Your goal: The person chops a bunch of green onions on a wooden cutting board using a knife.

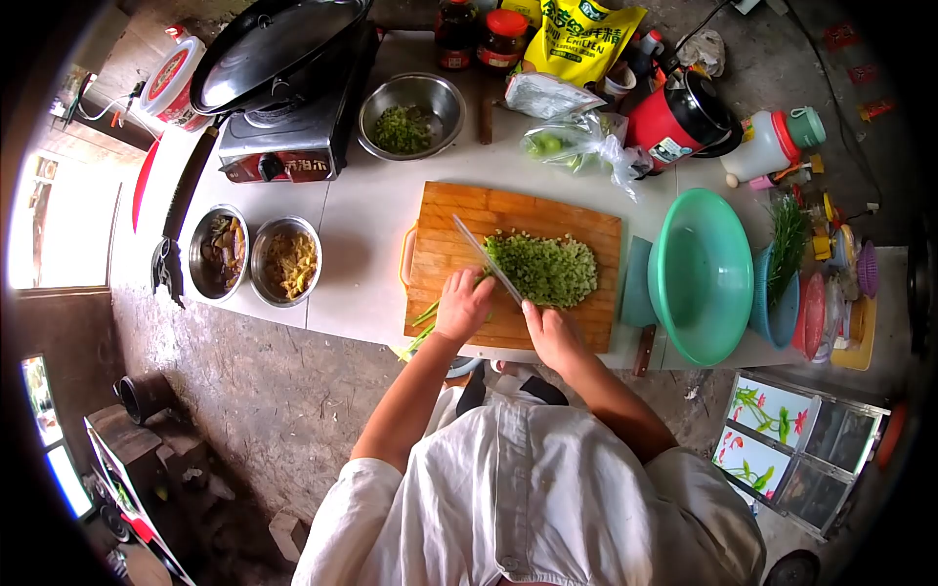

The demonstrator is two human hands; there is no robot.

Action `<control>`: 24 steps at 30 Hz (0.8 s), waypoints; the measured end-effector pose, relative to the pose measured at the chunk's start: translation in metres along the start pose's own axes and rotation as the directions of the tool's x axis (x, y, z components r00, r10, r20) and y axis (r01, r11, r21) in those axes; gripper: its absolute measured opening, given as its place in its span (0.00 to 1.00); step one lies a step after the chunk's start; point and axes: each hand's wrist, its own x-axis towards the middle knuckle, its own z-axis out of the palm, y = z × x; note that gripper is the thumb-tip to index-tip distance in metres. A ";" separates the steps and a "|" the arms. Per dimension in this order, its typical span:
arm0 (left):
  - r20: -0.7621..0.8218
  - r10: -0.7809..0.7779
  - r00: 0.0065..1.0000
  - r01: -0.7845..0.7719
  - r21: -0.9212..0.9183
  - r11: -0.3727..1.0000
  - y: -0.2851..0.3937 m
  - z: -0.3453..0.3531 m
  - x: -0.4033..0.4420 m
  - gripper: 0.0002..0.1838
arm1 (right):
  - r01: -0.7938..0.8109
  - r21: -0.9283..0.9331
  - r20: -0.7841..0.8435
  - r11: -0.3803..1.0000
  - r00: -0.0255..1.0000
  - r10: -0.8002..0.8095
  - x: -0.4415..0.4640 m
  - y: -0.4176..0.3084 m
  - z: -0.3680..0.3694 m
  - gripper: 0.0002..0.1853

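Note:
On the wooden cutting board (449, 205), my right hand (557, 337) grips a kitchen knife (476, 241), its blade slanting up and left. Curled fingers of my left hand (463, 308) press on thin green stalks (422, 332) just left of the blade. The stalks trail toward the board's front edge; their ends under my fingers are hidden. Right of the knife, a heap of finely chopped greens (552, 271) covers the middle of the board.
Left stand two metal bowls of food (220, 252) (286, 261) and a gas stove (283, 146) bearing a lidded wok (278, 54). Behind the board is a bowl of chopped greens (403, 129). A green basin (703, 278) and a second knife's handle (644, 351) lie right.

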 end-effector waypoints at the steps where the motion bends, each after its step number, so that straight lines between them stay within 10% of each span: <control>1: 0.035 0.057 0.998 -0.059 0.070 0.996 0.001 0.000 0.001 0.15 | -0.074 0.007 0.024 0.997 0.997 0.074 -0.001 -0.004 -0.004 0.34; 10: 0.074 0.125 0.989 -0.134 0.138 0.981 0.004 0.004 0.018 0.04 | -0.118 0.063 -0.001 0.991 0.993 0.118 -0.001 0.000 -0.007 0.33; 15: -0.149 -0.256 0.955 0.262 0.026 0.965 0.012 -0.001 0.008 0.06 | -0.143 0.040 0.024 0.989 0.990 0.142 -0.003 0.004 -0.003 0.34; 24: -0.113 -0.288 0.951 0.292 0.016 0.956 0.010 -0.002 0.000 0.15 | -0.091 -0.035 0.092 0.995 0.991 0.093 -0.009 -0.006 -0.002 0.35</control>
